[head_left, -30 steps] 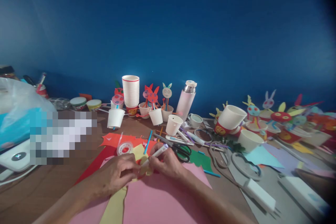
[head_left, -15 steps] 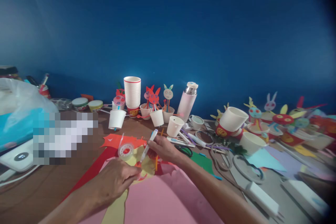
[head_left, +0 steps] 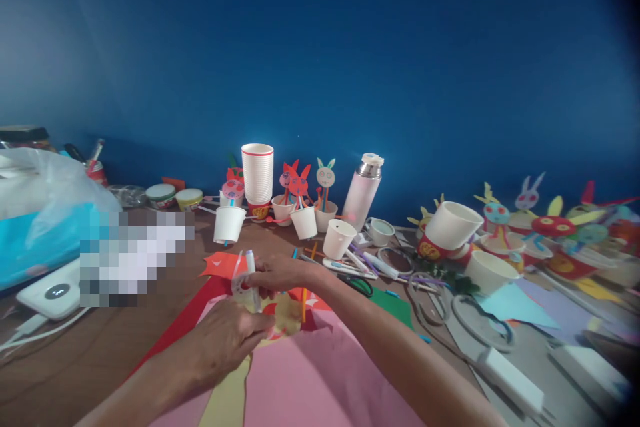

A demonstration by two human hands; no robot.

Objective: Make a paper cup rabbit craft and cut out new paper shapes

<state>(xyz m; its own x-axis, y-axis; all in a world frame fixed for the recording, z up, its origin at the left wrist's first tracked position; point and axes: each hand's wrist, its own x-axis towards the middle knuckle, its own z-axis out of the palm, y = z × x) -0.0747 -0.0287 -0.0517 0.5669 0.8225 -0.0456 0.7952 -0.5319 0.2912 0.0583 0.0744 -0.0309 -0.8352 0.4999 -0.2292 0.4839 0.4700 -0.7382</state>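
My right hand (head_left: pixel 283 275) is closed around a white marker (head_left: pixel 251 270), which it holds nearly upright, tip down, over the papers. My left hand (head_left: pixel 227 337) lies low, thumb and forefinger pinched at the edge of a small red paper piece (head_left: pixel 271 309); the fingertips are partly hidden. Beneath that piece is yellow paper (head_left: pixel 287 315), with more red scraps on it. A clear tape roll (head_left: pixel 239 285) sits behind the marker, partly covered. Pink paper (head_left: pixel 300 373) spreads in front of both hands, and an orange straw (head_left: pixel 303 300) stands out right of the fingers.
Behind the hands stand paper cups (head_left: pixel 229 225), a tall cup stack (head_left: pixel 257 173), rabbit-faced cup figures (head_left: pixel 299 183) and a pink flask (head_left: pixel 362 192). Scissors (head_left: pixel 357 283) and a holed cup (head_left: pixel 339 239) lie to the right. A power bank (head_left: pixel 50 290) with a cable is at left.
My right hand and the marker have moved left, to beside the tape roll, and the marker is now more upright. My left hand stays near the red paper piece. The view has shifted slightly.
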